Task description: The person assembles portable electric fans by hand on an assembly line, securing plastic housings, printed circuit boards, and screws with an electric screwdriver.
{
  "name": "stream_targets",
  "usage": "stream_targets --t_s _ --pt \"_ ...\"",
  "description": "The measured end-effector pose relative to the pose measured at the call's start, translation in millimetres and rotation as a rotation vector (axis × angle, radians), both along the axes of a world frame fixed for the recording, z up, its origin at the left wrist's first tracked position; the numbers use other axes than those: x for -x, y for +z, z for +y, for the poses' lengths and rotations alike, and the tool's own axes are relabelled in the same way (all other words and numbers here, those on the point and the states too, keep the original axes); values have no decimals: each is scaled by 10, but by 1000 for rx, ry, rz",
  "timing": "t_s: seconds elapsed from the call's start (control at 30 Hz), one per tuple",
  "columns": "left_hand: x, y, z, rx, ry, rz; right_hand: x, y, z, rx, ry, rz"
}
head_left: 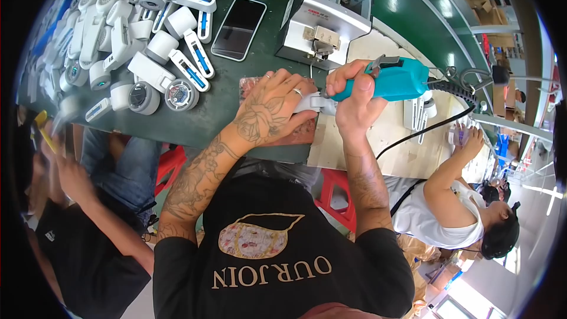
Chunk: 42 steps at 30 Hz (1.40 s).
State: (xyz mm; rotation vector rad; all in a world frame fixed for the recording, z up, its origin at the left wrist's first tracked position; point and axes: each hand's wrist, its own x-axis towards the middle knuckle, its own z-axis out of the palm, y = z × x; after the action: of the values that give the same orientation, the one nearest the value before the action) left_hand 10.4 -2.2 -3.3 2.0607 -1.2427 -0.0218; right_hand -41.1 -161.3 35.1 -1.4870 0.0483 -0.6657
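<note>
My right hand [358,99] is wrapped round a teal electric screwdriver [401,79], which lies nearly level with its bit end pointing left. A black cable runs from its back end. Flat over a reddish mat [295,136], my left hand [269,109] is closed on a white plastic part [308,104], apparently a handheld fan body. Most of that part is hidden under the fingers. The screwdriver's front end is at the part's right end; whether the bit touches it cannot be seen.
Several white fan bodies and heads [127,38] are heaped at the left. A smartphone [239,28] lies beside them. Behind my hands stands a grey screw feeder [326,15]. More white parts [418,112] lie at the right. Co-workers sit on both sides.
</note>
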Motion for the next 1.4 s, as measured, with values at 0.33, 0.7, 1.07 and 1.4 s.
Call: stream_targets --t_s 0.33,0.7,1.07,1.4 --pt "5 8 -1 -34 -16 -48 -30 27 18 -47 -19 29" --pt "-14 46 134 -4 -11 -46 -582 153 -60 84 -31 -200" --pt "-14 27 130 10 4 -55 -374 192 38 -52 -52 19" --pt "28 29 114 2 16 -93 257 188 71 -92 45 25"
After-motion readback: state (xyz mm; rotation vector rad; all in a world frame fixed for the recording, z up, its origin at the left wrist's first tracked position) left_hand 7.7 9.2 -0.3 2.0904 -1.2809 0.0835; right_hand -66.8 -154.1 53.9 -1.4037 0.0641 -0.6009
